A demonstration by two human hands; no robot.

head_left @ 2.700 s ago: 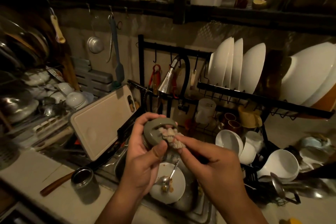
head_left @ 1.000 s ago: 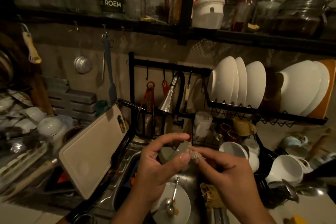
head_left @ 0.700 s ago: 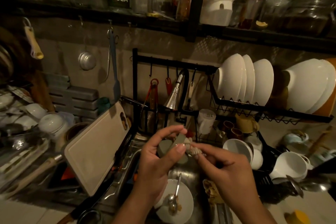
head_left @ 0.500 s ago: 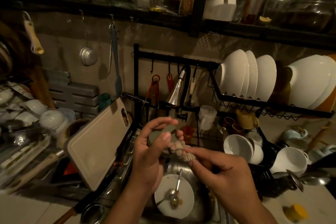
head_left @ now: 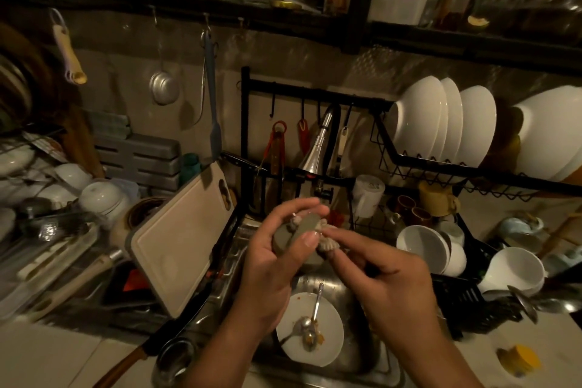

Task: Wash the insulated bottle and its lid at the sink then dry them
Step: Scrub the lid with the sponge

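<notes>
My left hand (head_left: 271, 264) grips the grey round lid (head_left: 291, 238) above the steel sink (head_left: 343, 353), thumb across its face and fingers curled over its top edge. My right hand (head_left: 390, 287) pinches a small pale scrubbing cloth (head_left: 326, 242) and presses it against the lid's right side. A bit of the cloth also shows at the lid's top. The silver pull-down tap (head_left: 316, 151) hangs just behind the hands; I see no water running. A round steel vessel (head_left: 173, 359), possibly the bottle, stands on the counter left of the sink.
A white plate (head_left: 310, 329) with two spoons and food scraps lies in the sink below my hands. A pale cutting board (head_left: 179, 236) leans at the sink's left. White cups (head_left: 513, 268) and bowls fill the black rack (head_left: 456, 293) on the right. A knife (head_left: 151, 346) lies on the counter.
The hands stayed over the sink. My left hand turned the lid more edge-on, and my right hand moved the cloth around its rim. The camera tilted up, then partly down.
</notes>
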